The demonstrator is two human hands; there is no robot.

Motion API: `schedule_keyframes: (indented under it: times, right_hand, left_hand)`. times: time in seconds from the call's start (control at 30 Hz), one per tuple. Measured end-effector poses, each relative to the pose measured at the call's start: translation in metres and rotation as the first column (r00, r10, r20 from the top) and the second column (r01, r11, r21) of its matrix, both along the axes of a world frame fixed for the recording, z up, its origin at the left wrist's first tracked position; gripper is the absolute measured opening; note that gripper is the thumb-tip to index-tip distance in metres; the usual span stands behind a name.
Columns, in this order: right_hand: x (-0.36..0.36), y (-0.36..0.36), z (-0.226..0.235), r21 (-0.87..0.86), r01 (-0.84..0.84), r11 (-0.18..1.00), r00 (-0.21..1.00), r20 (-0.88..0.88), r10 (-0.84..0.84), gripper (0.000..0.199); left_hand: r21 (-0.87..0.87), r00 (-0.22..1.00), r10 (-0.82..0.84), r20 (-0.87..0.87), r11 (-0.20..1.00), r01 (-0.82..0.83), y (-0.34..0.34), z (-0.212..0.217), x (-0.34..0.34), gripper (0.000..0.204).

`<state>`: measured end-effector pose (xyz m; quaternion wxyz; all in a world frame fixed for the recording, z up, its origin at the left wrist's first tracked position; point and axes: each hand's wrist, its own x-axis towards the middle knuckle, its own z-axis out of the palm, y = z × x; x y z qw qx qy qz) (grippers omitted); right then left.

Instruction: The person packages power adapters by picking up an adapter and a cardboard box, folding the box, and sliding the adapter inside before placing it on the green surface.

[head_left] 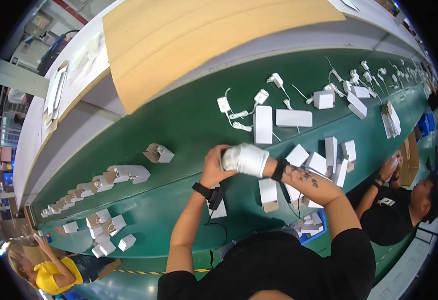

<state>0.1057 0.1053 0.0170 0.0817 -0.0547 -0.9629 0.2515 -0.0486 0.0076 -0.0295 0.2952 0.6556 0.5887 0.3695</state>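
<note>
My left hand (213, 169) and my right hand (244, 159) meet over the middle of the green bench. A white glove or wrap covers the right one, which is curled inward. Bare left fingers and thumb close around the front of the white covering. Whatever is between the two hands is hidden. Just to the right of my hands lie several white boxes (297, 155), some with brown open ends. Past them, a tall white box (263, 125) and a long white box (294, 118) lie near white power adapters (223, 104) with coiled cables.
An open white box (159, 153) stands left, beside a row of open boxes (121, 173). More boxes (104, 230) lie nearer. A shelf with a tan board (204, 35) overhangs the back. A blue bin (320, 227) sits by my body. Co-workers work at right (394, 215) and left (54, 275).
</note>
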Motion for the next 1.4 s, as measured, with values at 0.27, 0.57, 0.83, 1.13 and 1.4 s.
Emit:
schedule_keyframes:
  times: [0.27, 0.57, 0.83, 1.13, 1.4]
  right_hand:
    - [-0.102, 0.081, -0.054, -0.218, 0.910, 0.352, 0.404, 0.285, -0.869, 0.039]
    - [-0.099, 0.098, -0.066, -0.687, 0.679, 0.260, 0.533, 0.218, -0.817, 0.026]
    - [0.038, -0.024, 0.089, -0.983, 0.155, 0.103, 0.673, 0.029, -0.739, 0.014]
    - [0.162, -0.090, 0.029, -0.992, -0.083, 0.094, 0.689, -0.125, -0.714, 0.046]
    - [0.151, -0.066, -0.038, -0.918, 0.280, 0.282, 0.747, 0.024, -0.665, 0.023]
  left_hand:
    - [-0.041, 0.839, 0.462, 0.286, 0.881, -0.472, -0.036, -0.053, -0.088, 0.073]
    - [0.045, 0.670, 0.644, 0.368, 0.708, -0.705, -0.105, 0.060, -0.032, 0.063]
    - [-0.546, -0.460, 0.670, 0.582, 0.742, 0.389, -0.046, 0.077, 0.105, 0.060]
    - [0.148, -0.597, 0.058, 0.800, 0.945, 0.291, 0.009, -0.018, 0.151, 0.044]
    - [-0.353, 0.248, 0.373, 0.894, 0.928, -0.121, 0.015, 0.043, 0.165, 0.039]
